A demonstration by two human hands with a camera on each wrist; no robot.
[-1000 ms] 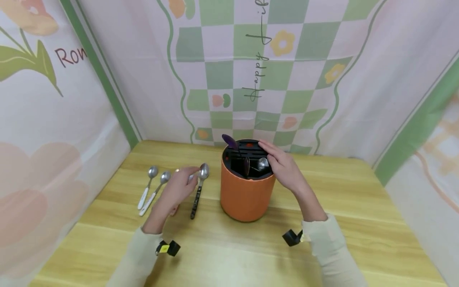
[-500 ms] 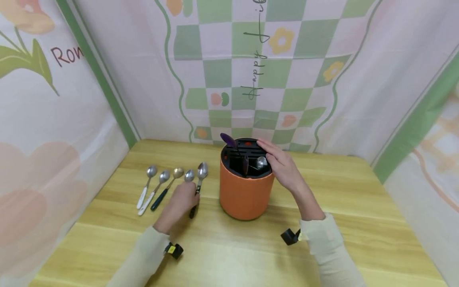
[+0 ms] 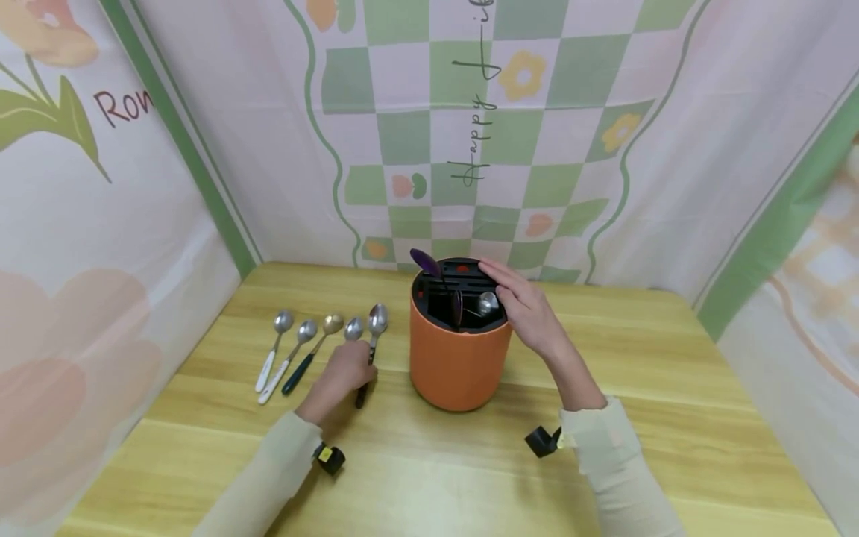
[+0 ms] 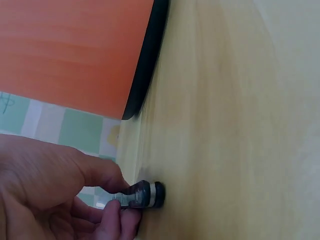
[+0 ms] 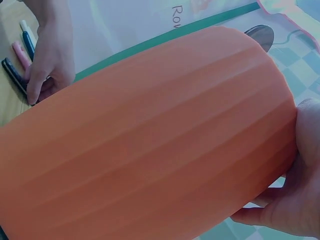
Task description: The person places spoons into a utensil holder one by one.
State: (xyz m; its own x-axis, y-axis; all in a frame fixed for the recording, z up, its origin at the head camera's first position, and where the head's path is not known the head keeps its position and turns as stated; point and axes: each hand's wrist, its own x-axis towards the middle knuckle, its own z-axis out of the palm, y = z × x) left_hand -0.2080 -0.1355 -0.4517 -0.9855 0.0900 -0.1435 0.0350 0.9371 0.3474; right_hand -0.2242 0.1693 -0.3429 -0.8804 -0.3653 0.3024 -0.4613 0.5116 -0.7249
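My left hand [image 3: 347,367] pinches the black patterned handle [image 4: 146,195] of a spoon [image 3: 378,319] lying at the right end of a row on the table. Beside it lies a spoon [image 3: 353,328] whose pink handle [image 5: 21,54] the hand covers in the head view. An orange utensil holder [image 3: 459,373] stands upright to the right, with a black slotted insert. In its openings are a purple spoon [image 3: 426,261], a dark spoon [image 3: 458,307] and a silver one [image 3: 488,303]. My right hand [image 3: 530,309] rests on the holder's right rim, fingers extended along it.
Further left in the row lie a navy-handled spoon [image 3: 298,374] and two white-handled spoons, one plain [image 3: 265,371], one patterned [image 3: 274,385]. The wooden table [image 3: 429,477] meets a printed fabric backdrop [image 3: 456,134] behind the holder.
My left hand has come down from near the spoon bowls toward the front, onto the black patterned handle, uncovering the navy-handled spoon. My right hand stays on the holder's rim.
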